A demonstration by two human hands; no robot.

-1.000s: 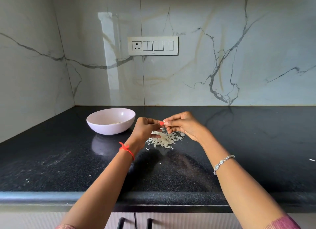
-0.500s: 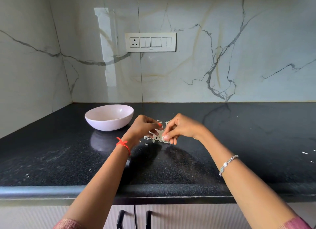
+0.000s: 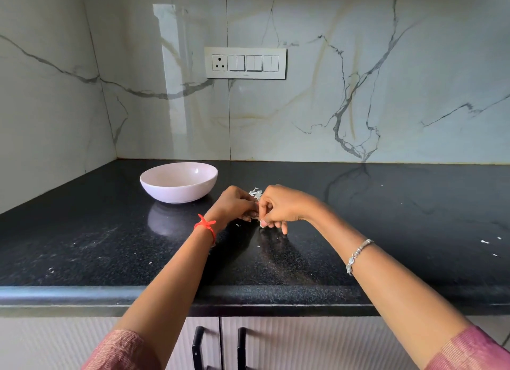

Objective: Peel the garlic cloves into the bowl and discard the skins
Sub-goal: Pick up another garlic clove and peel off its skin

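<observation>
Change: the left hand (image 3: 234,204) and right hand (image 3: 283,206) are now low on the black counter (image 3: 110,245), knuckles up and closed over the heap. A second ago they are raised above it, fingertips meeting in a pinch.
Heap: the garlic skins (image 3: 255,193) lie spread in plain view a second ago. Now only a pale tuft shows, at 12 o'clock of where the two hands meet, and the rest is covered.
Reading: probably the skins are being gathered for discard, or the heap searched for a remaining clove. Which of the two cannot be told.
Left fingers: curled under, tips against the right hand. Whether they grasp anything cannot be told.
Right fingers: curled, tips down at the counter. A pale speck sits at the thumb tip, and it is unclear whether that is skin, clove or nail.
Garlic skins, appearance: thin, papery, off-white and ragged-edged. Judged light and quick to scatter.
Garlic cloves: none visible.
Bowl (image 3: 176,194): pale pink, shallow, upright, at 10 o'clock from the hands, near but apart. The visible inner wall is bare and the bottom is hidden by the near rim.
Loose flakes (image 3: 484,242): at 3 o'clock, well apart from the hands. A few specks lie just at 6 o'clock of them.
Task standing: skins are still on the counter, so the discard is not yet done.
</observation>
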